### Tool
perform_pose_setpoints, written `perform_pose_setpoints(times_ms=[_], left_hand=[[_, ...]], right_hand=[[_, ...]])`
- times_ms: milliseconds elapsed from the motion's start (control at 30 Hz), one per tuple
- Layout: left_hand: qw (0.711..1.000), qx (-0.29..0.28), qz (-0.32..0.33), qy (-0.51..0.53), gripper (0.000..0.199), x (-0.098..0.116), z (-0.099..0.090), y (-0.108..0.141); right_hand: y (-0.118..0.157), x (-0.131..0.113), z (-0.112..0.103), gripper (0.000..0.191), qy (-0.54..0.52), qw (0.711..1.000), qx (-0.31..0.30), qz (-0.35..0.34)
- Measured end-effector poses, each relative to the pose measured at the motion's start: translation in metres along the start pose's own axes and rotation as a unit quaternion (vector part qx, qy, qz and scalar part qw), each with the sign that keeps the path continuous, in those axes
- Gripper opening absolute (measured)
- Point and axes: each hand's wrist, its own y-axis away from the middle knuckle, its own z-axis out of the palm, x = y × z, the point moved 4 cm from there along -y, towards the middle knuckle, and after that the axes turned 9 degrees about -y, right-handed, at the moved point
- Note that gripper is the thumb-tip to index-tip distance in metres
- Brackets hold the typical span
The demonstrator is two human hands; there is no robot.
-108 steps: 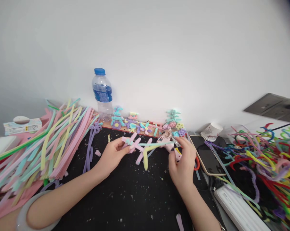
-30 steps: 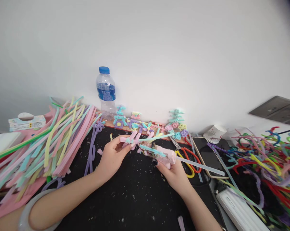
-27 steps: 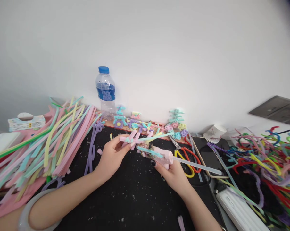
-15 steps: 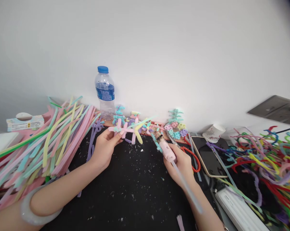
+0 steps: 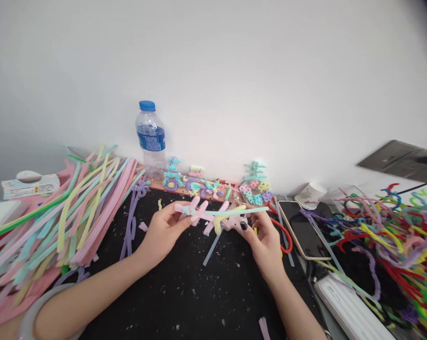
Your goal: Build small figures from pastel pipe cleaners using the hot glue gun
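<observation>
Holding a pink fuzzy-stem figure (image 5: 199,210) up over the far part of a black mat (image 5: 185,293); call that the clock's centre. Pinching its nine o'clock end between thumb and fingers of the left hand (image 5: 168,229). Showing a mint strand (image 5: 245,212) out toward three, plus a bent yellow strand (image 5: 218,225) dipping toward four.

And gripping a pale pink glue gun (image 5: 233,223) at three, fingers of the right hand (image 5: 265,240) closed around it, partly behind the strands. Cannot tell from here about any contact between gun and figure. Spotting a translucent stick (image 5: 212,249) toward six.

Outward to twelve, seeing small fuzzy flowers (image 5: 215,189) crowded along the wall (image 5: 213,85). At eleven, catching an upright bottle (image 5: 151,139), blue-capped. Round at nine, meeting a big bundle of pastel stems (image 5: 89,208). Over to three, passing a red scissors handle (image 5: 287,236), then a phone (image 5: 307,233) near a paper cup (image 5: 311,193). Farther along three, reaching a tangle of bright stems (image 5: 404,236).
</observation>
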Motion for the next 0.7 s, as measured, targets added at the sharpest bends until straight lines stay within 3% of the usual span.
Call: perform_pose_setpoints(times_ms=[100, 167, 367, 500, 700], left_hand=[[0.999, -0.041, 0.011, -0.023, 0.019, 0.001, 0.005, 0.007], [0.998, -0.05, 0.021, -0.03, 0.018, 0.0, 0.006, 0.01], [0.996, -0.064, 0.044, -0.047, 0.015, 0.003, 0.008, 0.013], [0.996, -0.065, 0.035, -0.049, 0.014, 0.003, 0.01, 0.014], [0.998, -0.029, -0.004, -0.05, 0.019, -0.003, 0.007, 0.011]], right_hand=[[0.007, -0.003, 0.003, 0.02, -0.132, 0.989, 0.043, 0.052], [0.01, -0.007, 0.002, 0.018, -0.146, 0.985, 0.08, 0.048], [0.016, -0.032, -0.005, 0.018, -0.045, 0.982, 0.134, -0.128], [0.021, -0.048, 0.002, 0.029, -0.026, 0.975, 0.082, -0.206], [0.03, -0.065, 0.022, 0.033, -0.013, 0.963, -0.027, -0.267]])
